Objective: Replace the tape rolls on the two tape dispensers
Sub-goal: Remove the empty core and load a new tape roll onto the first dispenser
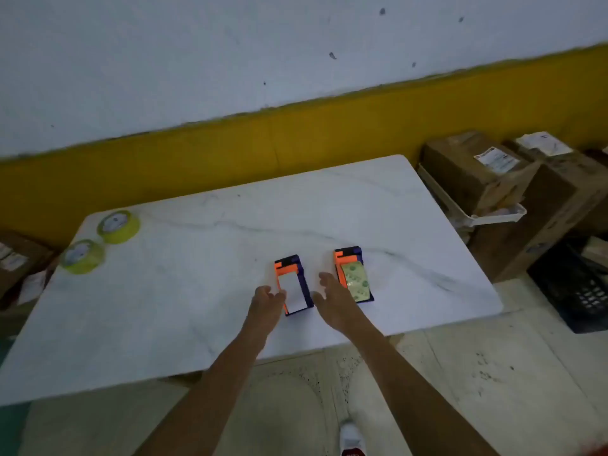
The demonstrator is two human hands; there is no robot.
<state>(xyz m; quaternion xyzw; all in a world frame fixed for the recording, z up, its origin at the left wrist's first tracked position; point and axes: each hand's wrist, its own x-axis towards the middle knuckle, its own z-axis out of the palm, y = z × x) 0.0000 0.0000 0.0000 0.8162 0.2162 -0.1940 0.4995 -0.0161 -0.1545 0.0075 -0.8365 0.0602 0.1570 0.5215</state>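
Observation:
Two orange-and-purple tape dispensers stand side by side near the front of a white marble table [230, 324]. The left dispenser [293, 284] carries a white roll; the right dispenser [353, 274] carries a pale green patterned roll. My left hand [267, 301] touches the left dispenser's near left side, fingers apart. My right hand [332, 296] hovers open between the two dispensers, close to the right one. Two yellow-green tape rolls lie flat at the table's far left corner, one [118, 226] behind the other [83, 256].
Cardboard boxes [473, 172] are stacked to the right of the table, with a white tray edge and a black crate [579, 291] below them. More boxes sit at the left edge. A white and yellow wall runs behind the table.

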